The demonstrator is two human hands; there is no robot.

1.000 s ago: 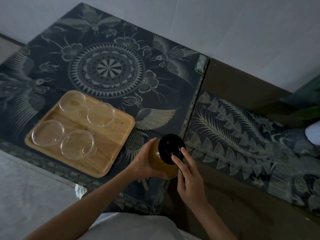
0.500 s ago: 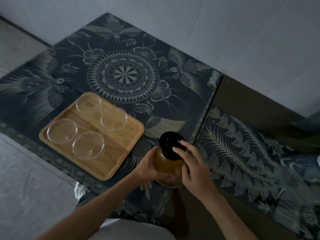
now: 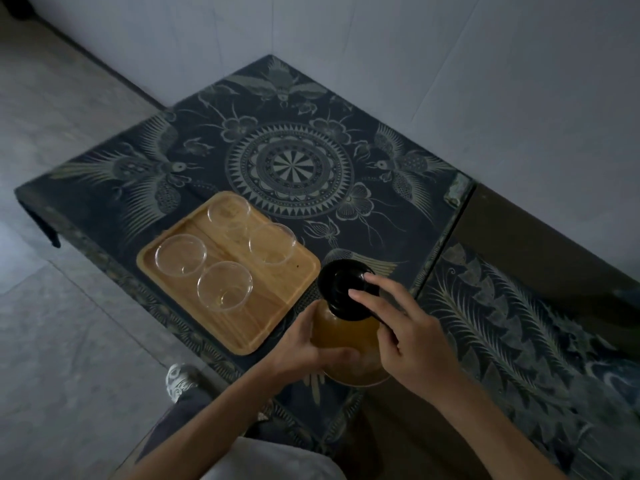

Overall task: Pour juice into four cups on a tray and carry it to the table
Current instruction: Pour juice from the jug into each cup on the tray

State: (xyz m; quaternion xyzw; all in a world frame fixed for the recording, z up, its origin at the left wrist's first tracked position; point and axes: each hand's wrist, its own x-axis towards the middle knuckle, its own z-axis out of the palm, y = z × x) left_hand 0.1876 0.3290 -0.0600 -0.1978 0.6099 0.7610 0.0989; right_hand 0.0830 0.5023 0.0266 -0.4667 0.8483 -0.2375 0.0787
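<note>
Left hand (image 3: 308,344): you are gripping the juice bottle (image 3: 349,344) around its body, just right of the tray (image 3: 277,327).
Right hand (image 3: 412,337): you are now wrapping the black cap (image 3: 341,289), fingers over its top where a second ago they only touched its edge.
Cups (image 3: 224,286): all four are sitting unfilled on the tray.
Meaning: you are likely starting to uncap; pouring not begun.

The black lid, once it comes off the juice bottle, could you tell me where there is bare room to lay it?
Free: the patterned table top beyond the wooden tray, around the round medallion. Crowded: the tray, taken up by four glass cups, and the near edge, where both hands hold the bottle.
</note>
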